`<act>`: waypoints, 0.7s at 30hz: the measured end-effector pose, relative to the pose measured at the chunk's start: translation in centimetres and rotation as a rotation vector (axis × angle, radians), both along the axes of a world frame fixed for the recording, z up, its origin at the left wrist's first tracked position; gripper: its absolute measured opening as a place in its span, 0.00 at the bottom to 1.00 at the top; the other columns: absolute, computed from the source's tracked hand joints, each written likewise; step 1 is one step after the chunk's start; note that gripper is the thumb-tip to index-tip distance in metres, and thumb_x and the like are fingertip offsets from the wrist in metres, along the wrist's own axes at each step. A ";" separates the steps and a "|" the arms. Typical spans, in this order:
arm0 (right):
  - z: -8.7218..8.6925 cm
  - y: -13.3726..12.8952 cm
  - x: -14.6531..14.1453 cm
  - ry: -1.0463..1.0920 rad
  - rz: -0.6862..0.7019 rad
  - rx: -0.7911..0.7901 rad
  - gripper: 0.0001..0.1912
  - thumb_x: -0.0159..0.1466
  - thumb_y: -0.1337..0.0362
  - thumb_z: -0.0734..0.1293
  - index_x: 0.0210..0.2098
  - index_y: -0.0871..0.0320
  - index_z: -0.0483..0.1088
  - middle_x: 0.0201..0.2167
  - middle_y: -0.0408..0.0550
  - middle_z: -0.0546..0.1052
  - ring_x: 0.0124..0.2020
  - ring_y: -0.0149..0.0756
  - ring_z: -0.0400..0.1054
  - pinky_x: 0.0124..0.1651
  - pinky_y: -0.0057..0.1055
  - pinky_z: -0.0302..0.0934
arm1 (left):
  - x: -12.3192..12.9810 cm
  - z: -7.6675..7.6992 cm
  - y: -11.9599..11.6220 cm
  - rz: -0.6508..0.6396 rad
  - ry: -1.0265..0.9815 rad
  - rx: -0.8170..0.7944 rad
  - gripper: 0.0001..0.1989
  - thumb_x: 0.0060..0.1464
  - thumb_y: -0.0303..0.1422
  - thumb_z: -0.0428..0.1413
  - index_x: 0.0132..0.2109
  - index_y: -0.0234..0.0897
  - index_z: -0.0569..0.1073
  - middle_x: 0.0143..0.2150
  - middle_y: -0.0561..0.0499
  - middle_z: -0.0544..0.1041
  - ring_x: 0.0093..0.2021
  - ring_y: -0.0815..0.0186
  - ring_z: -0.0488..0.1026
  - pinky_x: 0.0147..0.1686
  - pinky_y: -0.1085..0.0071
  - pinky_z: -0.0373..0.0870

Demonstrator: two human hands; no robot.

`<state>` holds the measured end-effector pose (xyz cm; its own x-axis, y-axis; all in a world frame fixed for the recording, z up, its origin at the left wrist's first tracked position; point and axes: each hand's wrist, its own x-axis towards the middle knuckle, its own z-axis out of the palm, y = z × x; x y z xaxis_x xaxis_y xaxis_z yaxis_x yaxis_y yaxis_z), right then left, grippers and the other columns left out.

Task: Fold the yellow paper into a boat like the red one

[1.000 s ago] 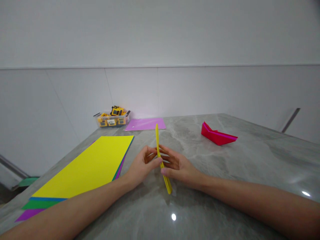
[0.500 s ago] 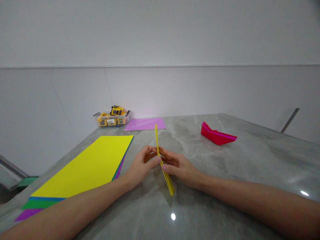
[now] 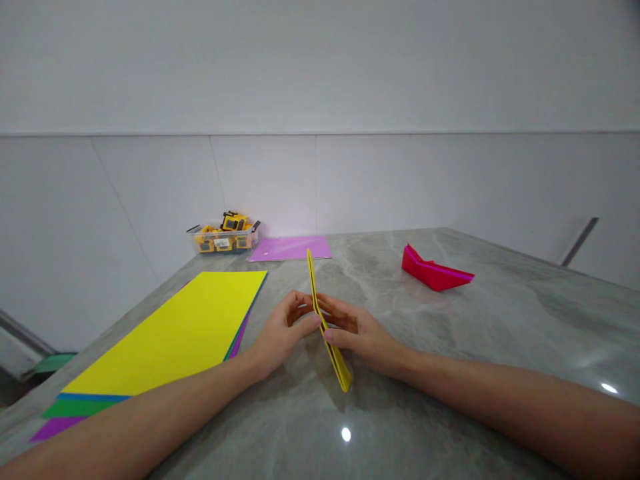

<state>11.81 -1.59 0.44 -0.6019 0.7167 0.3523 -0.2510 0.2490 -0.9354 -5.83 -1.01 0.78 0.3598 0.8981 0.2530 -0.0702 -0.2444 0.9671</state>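
A folded piece of yellow paper [image 3: 338, 363] stands nearly edge-on between my two hands, above the grey table. My left hand [image 3: 287, 328] grips its left side, thumb on the near part and fingers curled behind. From the right, my right hand [image 3: 361, 333] presses its thumb and fingers against the same paper. Several layers show along its edge, with a slight bend near the thumbs. Both hands' far fingertips are partly hidden. To the right lies a red folded paper boat [image 3: 436, 272], apart from the hands.
Left of my hands lies a stack of coloured sheets, a yellow sheet [image 3: 170, 333] on top, with blue, green and purple edges below. At the back are a pink-purple packet [image 3: 291, 248] and a clear plastic box [image 3: 221, 241] of yellow toy vehicles, near the wall.
The yellow folded paper has tilted slightly, its far tip shifting left and its near end a little right. Both hands keep their grip and have barely moved.
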 end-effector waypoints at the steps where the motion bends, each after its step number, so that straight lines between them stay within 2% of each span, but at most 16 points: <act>1: 0.0 0.0 0.0 -0.002 -0.004 0.000 0.30 0.59 0.67 0.67 0.60 0.50 0.59 0.61 0.48 0.63 0.60 0.40 0.58 0.61 0.42 0.52 | 0.0 -0.1 0.0 0.000 0.002 0.001 0.11 0.50 0.33 0.59 0.38 0.35 0.66 0.43 0.46 0.74 0.51 0.57 0.69 0.47 0.63 0.66; 7: 0.1 -0.2 -0.1 -0.030 -0.058 -0.013 0.31 0.59 0.67 0.66 0.61 0.51 0.58 0.60 0.49 0.64 0.58 0.40 0.60 0.59 0.42 0.55 | -0.2 -0.2 0.1 -0.026 -0.009 0.019 0.10 0.51 0.33 0.58 0.40 0.36 0.66 0.43 0.47 0.73 0.50 0.59 0.70 0.47 0.63 0.66; 10: 0.6 -0.7 0.1 -0.094 -0.113 0.091 0.29 0.61 0.68 0.62 0.61 0.53 0.58 0.58 0.48 0.66 0.57 0.40 0.61 0.60 0.41 0.54 | -0.2 -0.1 0.1 -0.024 -0.003 0.014 0.10 0.51 0.32 0.57 0.40 0.35 0.66 0.42 0.49 0.73 0.46 0.61 0.70 0.46 0.65 0.66; 14: 1.1 -1.3 0.5 -0.272 -0.288 0.267 0.27 0.62 0.71 0.55 0.60 0.54 0.60 0.53 0.45 0.71 0.49 0.39 0.66 0.55 0.39 0.57 | -0.1 -0.1 0.0 0.021 0.015 -0.009 0.09 0.50 0.31 0.56 0.39 0.36 0.66 0.37 0.51 0.71 0.41 0.64 0.70 0.41 0.68 0.66; 17: 1.0 -1.2 0.7 -0.296 -0.383 0.290 0.29 0.60 0.72 0.53 0.60 0.55 0.60 0.51 0.44 0.72 0.45 0.39 0.67 0.49 0.37 0.60 | -0.1 -0.2 0.1 0.015 -0.015 -0.029 0.09 0.49 0.31 0.56 0.39 0.36 0.65 0.36 0.53 0.70 0.40 0.64 0.69 0.40 0.69 0.66; 21: 0.7 -0.9 0.6 -0.268 -0.418 0.306 0.31 0.58 0.73 0.53 0.61 0.55 0.59 0.53 0.44 0.71 0.45 0.39 0.66 0.50 0.36 0.59 | -0.3 -0.6 0.3 -0.009 -0.066 -0.033 0.09 0.49 0.28 0.55 0.39 0.37 0.65 0.37 0.53 0.70 0.39 0.66 0.68 0.40 0.70 0.65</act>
